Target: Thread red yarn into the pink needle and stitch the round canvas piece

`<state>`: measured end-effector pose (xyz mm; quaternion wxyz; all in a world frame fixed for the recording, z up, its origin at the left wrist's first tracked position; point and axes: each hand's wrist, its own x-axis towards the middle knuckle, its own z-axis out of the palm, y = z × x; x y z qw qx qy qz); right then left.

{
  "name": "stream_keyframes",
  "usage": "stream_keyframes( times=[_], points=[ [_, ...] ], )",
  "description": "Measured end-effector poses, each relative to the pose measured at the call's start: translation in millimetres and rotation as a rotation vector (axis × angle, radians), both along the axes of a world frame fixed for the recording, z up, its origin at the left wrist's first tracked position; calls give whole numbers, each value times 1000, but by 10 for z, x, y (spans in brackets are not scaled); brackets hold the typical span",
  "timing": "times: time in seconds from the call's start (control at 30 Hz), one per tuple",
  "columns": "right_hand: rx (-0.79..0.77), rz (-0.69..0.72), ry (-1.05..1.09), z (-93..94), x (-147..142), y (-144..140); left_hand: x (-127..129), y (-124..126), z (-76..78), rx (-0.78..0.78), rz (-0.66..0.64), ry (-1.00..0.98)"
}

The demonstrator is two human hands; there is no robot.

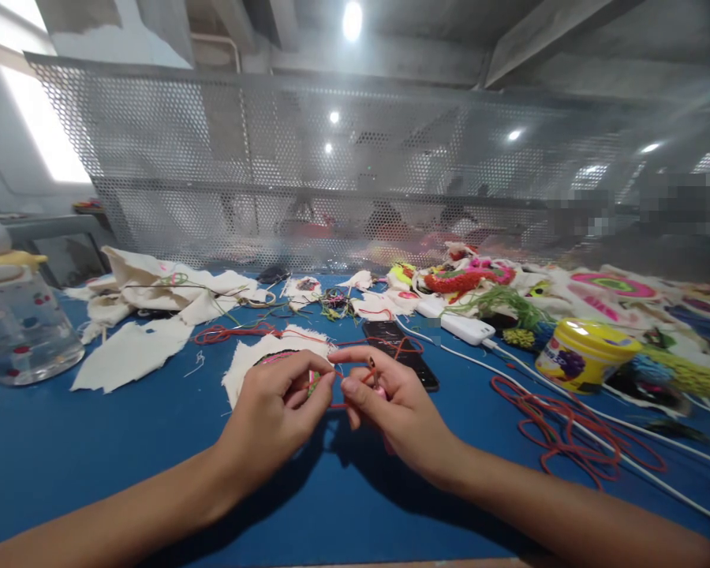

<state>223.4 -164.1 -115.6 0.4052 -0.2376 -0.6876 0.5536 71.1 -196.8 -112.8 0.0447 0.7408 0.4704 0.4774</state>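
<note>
My left hand (278,402) is closed, thumb and forefinger pinching a strand of red yarn (338,406). Close beside it, my right hand (405,402) has its fingers curled round a small pink-handled tool (380,391), whose exact kind is mostly hidden by the fingers. Red yarn also runs at the right fingertips, and the two hands nearly touch. Behind my left hand lies a piece of white cloth (237,371) with frayed edges and a partly covered coloured pattern. A black phone (427,371) rests just beyond my right hand, with red yarn across it.
On the blue table (124,450) are a clear bottle (27,331) at left, cloth scraps (133,351), a white power bank (465,327) with cables, a yellow tub (585,355) and loose red yarn (573,434). Embroidered cloths (609,288) pile up before a perforated metal screen (308,173).
</note>
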Motion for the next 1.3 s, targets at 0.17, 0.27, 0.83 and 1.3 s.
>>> stream_keyframes(
  times=[0.17, 0.27, 0.83, 1.3],
  points=[
    [51, -76, -29, -8, -14, 4, 7, 2, 20, -36, -39, -10],
    [66, -154, -43, -22, -15, 17, 2, 6, 6, -63, -53, -16],
    [122, -152, -27, -89, -19, -22, 50, -45, 25, 116, -100, -70],
    [64, -75, -43, -11, 49, -9, 19, -72, 42, 2, -62, -172]
  ],
)
